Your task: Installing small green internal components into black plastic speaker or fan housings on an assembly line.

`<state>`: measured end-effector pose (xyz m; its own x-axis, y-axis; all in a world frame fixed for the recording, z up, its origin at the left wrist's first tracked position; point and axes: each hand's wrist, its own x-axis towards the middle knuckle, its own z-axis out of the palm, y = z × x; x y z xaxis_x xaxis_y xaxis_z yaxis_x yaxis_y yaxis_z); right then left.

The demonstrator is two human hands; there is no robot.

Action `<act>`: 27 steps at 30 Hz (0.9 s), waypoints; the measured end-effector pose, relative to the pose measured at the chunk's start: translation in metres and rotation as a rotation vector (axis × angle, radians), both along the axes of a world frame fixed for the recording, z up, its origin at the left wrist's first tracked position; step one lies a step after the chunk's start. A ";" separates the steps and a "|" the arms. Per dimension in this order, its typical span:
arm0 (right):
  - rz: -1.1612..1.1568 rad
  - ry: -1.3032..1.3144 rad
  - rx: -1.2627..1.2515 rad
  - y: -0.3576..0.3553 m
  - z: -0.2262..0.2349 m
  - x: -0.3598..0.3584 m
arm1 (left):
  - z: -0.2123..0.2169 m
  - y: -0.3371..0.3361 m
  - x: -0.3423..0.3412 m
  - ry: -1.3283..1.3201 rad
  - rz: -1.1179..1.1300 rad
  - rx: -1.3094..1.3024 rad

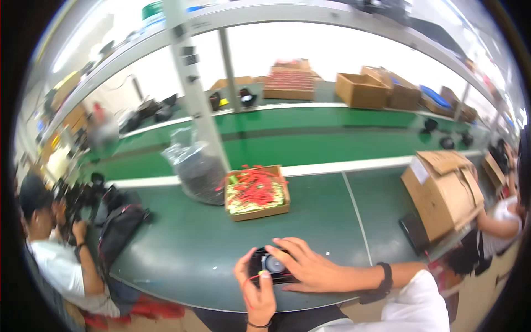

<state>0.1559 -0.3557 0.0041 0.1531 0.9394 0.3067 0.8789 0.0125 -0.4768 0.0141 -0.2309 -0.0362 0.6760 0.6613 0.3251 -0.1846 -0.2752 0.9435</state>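
Black housing sits gripped between left hand and right hand; the carton's white label is illegible.

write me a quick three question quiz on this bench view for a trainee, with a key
1. True or false: the left grip is empty.
2. What sits directly right of the clear plastic bag: (a) a blue bucket, (b) a shallow cardboard box of red wires, (c) a lamp?
3. Fill in: the camera wearer's wider black wristband is on the ___ wrist.

Key: 1. False; the left grip holds a black housing. 2. b. 3. right.
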 end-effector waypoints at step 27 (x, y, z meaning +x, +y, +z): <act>-0.625 -0.319 0.345 0.002 -0.030 0.180 | 0.187 -0.015 -0.074 -0.708 -0.657 -0.357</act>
